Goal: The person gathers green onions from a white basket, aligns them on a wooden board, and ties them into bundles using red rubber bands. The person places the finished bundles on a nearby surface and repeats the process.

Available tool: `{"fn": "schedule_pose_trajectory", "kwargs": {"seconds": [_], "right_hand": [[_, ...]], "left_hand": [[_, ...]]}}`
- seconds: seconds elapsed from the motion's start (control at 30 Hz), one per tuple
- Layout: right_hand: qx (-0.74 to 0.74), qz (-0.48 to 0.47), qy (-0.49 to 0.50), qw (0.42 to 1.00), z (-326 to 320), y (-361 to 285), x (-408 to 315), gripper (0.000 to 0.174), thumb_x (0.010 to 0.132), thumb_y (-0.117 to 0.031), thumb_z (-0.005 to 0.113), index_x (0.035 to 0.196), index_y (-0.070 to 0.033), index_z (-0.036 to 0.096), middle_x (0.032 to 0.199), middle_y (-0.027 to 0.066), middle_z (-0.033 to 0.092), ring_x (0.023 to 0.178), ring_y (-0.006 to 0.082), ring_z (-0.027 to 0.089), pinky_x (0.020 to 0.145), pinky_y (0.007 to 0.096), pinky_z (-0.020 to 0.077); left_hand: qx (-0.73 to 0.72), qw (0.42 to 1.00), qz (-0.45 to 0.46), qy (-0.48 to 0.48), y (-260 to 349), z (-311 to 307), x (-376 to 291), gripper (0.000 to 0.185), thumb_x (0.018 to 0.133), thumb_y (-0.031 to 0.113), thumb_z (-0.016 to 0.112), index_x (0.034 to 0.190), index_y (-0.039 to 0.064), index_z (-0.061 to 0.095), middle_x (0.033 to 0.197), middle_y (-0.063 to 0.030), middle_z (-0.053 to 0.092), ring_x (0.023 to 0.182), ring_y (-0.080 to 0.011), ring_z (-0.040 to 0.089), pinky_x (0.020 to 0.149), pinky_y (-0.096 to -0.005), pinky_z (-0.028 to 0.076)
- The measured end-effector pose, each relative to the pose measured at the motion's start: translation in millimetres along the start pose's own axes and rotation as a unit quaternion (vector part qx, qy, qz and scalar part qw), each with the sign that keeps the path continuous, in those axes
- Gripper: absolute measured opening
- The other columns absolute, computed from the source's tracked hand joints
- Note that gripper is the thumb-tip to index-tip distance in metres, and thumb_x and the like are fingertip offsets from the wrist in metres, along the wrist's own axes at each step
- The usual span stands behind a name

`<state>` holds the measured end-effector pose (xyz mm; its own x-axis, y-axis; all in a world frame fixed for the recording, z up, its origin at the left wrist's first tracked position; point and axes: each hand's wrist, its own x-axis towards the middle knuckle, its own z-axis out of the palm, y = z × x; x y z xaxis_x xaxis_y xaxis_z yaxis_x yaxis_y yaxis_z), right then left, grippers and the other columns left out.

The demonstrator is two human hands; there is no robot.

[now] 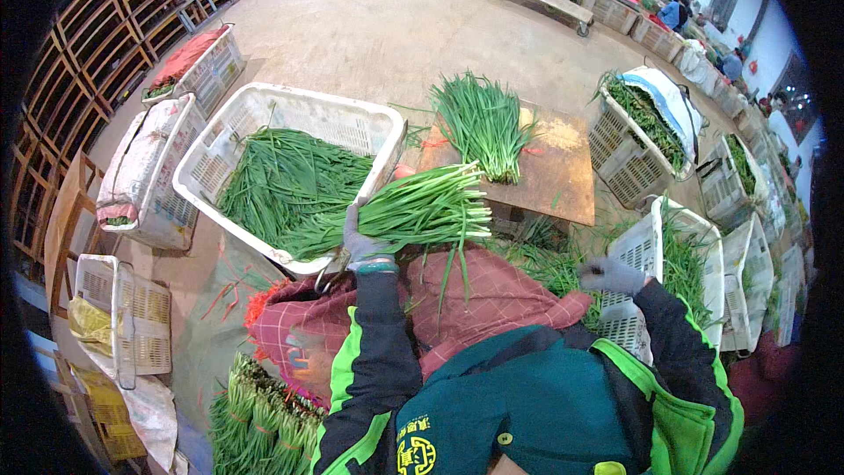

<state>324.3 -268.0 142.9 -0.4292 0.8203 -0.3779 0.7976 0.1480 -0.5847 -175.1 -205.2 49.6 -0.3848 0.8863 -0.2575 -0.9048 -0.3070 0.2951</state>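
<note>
My left hand [366, 248], in a grey glove, grips a bunch of green chives [422, 208] over the near right corner of a white plastic crate [382, 112]. The pale cut ends point right. More chives [297, 178] lie inside that crate. Ahead, a second chive bunch [481, 125] rests on a wooden board [570, 188], with red ties [533, 151] showing at its sides. My right hand [613, 276], also gloved, is blurred beside another white crate [649, 237] of greens. I see nothing held in it, and its finger spread is unclear.
A maroon checked cloth [475, 303] covers my lap. Tied chive bundles [264, 415] stand at lower left. Loose leaves [554, 270] litter the ground between board and right crate. Covered crates [148, 171] line the left, near wooden racks [99, 46]. A flat cart [547, 3] stands farther off.
</note>
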Motion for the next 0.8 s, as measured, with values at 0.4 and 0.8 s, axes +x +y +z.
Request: {"fn": "schedule_pose_trajectory", "kwargs": {"seconds": [0.4, 0.8], "right_hand": [[0.343, -0.084, 0.023, 0.935, 81.8, -173.5, 163.4, 0.053, 0.082, -0.033, 0.080, 0.123, -0.002, 0.067, 0.115, 0.0135, 0.070, 0.105, 0.0225, 0.065, 0.098, 0.0343, 0.0484], [0.208, -0.211, 0.258, 0.920, 99.7, -161.3, 167.6, 0.034, 0.077, -0.009, 0.081, 0.110, -0.004, 0.073, 0.119, 0.0089, 0.062, 0.107, 0.0173, 0.060, 0.096, 0.0313, 0.0494]], "left_hand": [[0.063, 0.991, 0.085, -0.078, 4.3, -3.4, -15.1, 0.036, 0.101, 0.030, 0.049, 0.117, 0.000, 0.062, 0.121, -0.0169, 0.066, 0.111, -0.0322, 0.063, 0.102, -0.0488, 0.049], [-0.088, 0.978, 0.004, -0.188, 4.2, -9.2, -19.4, 0.035, 0.098, 0.032, 0.057, 0.124, 0.009, 0.063, 0.134, -0.0147, 0.061, 0.127, -0.0317, 0.054, 0.110, -0.0561, 0.041]]}}
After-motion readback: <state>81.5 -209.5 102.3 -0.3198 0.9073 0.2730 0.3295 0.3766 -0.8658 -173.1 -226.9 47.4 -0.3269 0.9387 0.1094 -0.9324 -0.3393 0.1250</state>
